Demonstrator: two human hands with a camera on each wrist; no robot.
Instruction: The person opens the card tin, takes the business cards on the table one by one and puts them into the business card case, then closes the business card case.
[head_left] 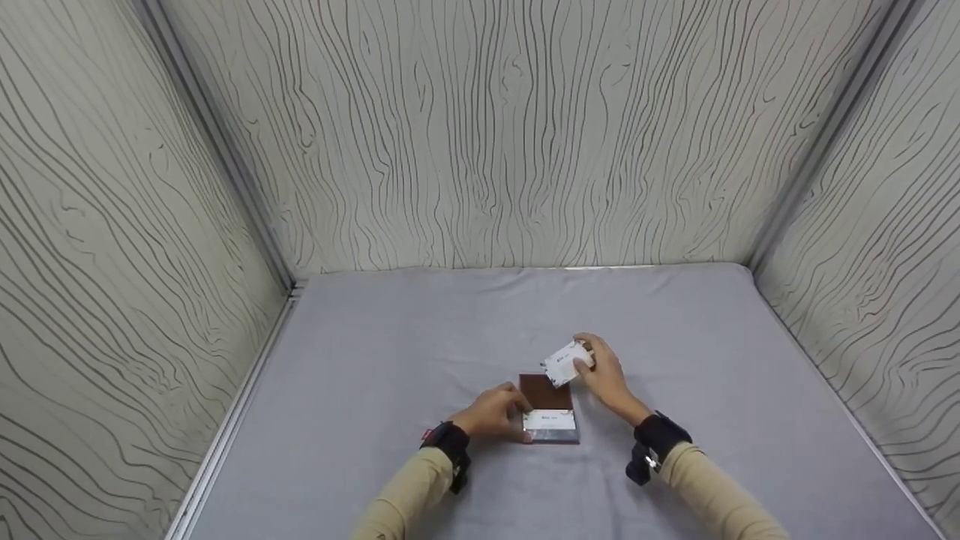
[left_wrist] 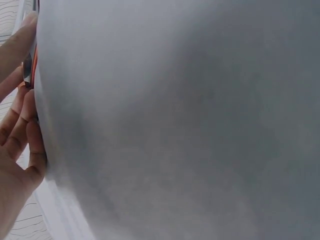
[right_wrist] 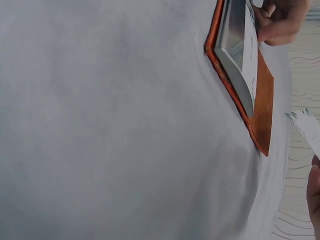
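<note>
A brown business card case point(head_left: 546, 391) lies open on the cloth, its flap folded to the far side. Its near half is a silvery metal tray point(right_wrist: 234, 47), in which a white printed card point(head_left: 550, 420) shows. My left hand point(head_left: 493, 412) grips the left edge of the case, fingers and thumb bent about it. Above the case's far right corner, my right hand point(head_left: 606, 375) pinches white printed business cards point(head_left: 564, 363) between thumb and fingers, held tilted; how many is unclear. In the left wrist view, the case shows only as a thin edge beside the left hand point(left_wrist: 20, 135).
A grey cloth point(head_left: 360, 337) with slight wrinkles covers the table. Pale panels with dark wavy lines point(head_left: 480, 135) stand at the back and both sides. A metal rail point(head_left: 232, 405) runs along the table's left edge.
</note>
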